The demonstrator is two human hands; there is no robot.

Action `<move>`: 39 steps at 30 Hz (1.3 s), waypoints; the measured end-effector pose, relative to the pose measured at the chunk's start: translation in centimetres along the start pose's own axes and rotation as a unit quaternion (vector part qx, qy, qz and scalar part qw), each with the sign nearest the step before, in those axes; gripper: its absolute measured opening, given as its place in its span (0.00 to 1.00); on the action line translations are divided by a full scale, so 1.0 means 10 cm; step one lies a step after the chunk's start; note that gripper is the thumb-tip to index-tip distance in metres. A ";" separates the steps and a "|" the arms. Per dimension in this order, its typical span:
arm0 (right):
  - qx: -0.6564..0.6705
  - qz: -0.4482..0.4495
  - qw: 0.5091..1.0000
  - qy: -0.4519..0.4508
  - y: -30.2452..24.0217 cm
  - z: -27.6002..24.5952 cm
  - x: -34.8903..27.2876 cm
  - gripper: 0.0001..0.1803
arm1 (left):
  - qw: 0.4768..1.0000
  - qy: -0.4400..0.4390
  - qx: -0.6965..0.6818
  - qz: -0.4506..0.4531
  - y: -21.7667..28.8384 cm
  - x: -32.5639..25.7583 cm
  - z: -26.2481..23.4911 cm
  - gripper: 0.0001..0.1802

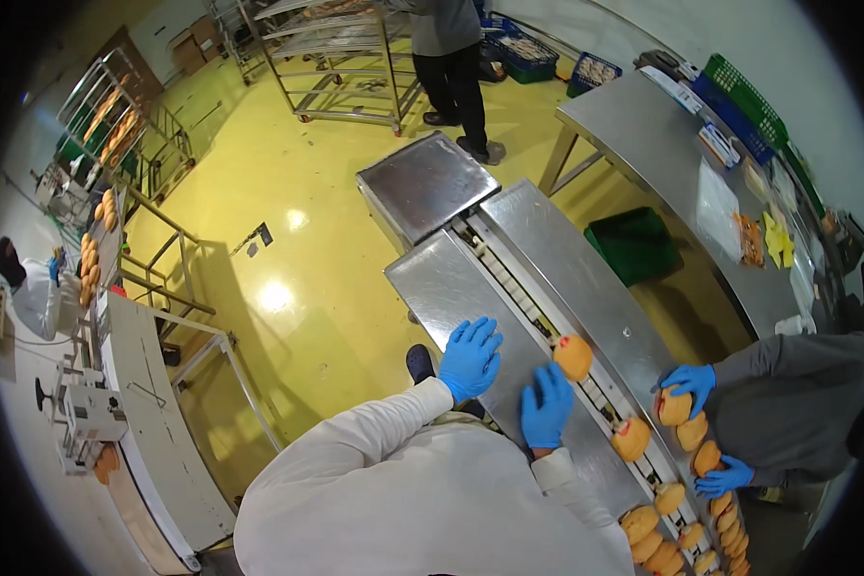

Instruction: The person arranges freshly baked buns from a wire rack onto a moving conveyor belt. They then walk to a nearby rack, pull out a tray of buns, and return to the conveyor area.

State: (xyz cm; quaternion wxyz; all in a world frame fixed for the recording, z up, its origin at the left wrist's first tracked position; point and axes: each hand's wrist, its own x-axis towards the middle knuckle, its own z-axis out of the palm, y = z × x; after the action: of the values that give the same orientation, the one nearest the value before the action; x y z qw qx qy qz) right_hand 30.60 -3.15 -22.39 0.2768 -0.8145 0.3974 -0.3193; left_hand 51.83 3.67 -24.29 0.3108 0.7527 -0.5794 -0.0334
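Observation:
My left hand (pixel 470 360), in a blue glove, rests on the bare steel tabletop (pixel 432 288) with its fingers stretched out, holding nothing. My right hand (pixel 547 408), also gloved in blue and slightly blurred, hovers by the conveyor channel with its fingers extended. Just beyond its fingertips sits a round filled bun (pixel 573 358) with some red on top; whether they touch I cannot tell. Farther down the narrow conveyor (pixel 600 398) lies another filled bun (pixel 631 439), with several more toward the lower edge. A pile of buns (pixel 640 524) lies beside my right forearm.
Across the conveyor, a co-worker's gloved hands (pixel 689 387) handle a row of buns (pixel 730 523). A steel box (pixel 428 182) stands at the conveyor's far end. A green crate (pixel 634 245) is under the right-hand table. Another person stands by a wheeled rack (pixel 346 106); one more works at left.

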 end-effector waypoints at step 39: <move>0.061 0.272 0.938 0.206 -1.50 2.21 0.62 0.13 | 0.810 -0.342 -0.098 -0.465 -5.15 -2.81 -1.71 0.09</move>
State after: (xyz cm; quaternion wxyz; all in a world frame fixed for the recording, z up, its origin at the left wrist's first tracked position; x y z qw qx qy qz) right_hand 56.97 4.10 -24.12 0.3144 -0.5730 0.6318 -0.4168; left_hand 93.54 43.07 -45.30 0.1117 0.8378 -0.2223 -0.4860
